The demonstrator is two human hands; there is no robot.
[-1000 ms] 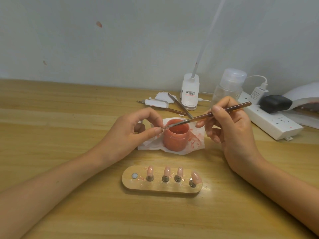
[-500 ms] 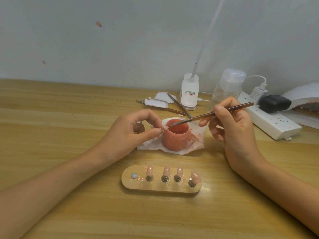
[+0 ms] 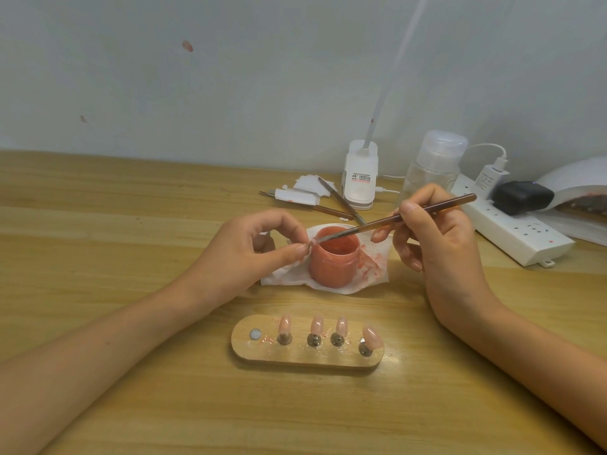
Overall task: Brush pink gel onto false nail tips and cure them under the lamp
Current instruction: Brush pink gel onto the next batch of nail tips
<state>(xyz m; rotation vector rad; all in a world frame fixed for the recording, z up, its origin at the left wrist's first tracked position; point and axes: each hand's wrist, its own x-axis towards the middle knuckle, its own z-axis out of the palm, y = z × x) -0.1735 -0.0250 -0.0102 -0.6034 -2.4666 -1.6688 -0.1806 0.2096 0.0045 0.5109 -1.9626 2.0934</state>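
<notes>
Head view. Left hand [image 3: 249, 254] pinching small nail tip [image 3: 311, 243] between thumb and forefinger, just left of open pink gel pot [image 3: 335, 261] on stained tissue [image 3: 285, 278]. Right hand [image 3: 440, 247] gripping brush [image 3: 394, 219] pen-style, bristles touching pinched tip by pot rim. Nearer, wooden holder [image 3: 305, 360] carrying four pinkish tips [image 3: 317, 324] on pegs. Lamp [image 3: 579, 178] at far right edge.

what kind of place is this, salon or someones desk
Probably a nail-art practice desk, at home or in a small studio. Clues: an oval wooden stand holding four pink false nail tips, an open pot of pink gel on white tissue, and a white domed curing lamp at the right edge.
</notes>
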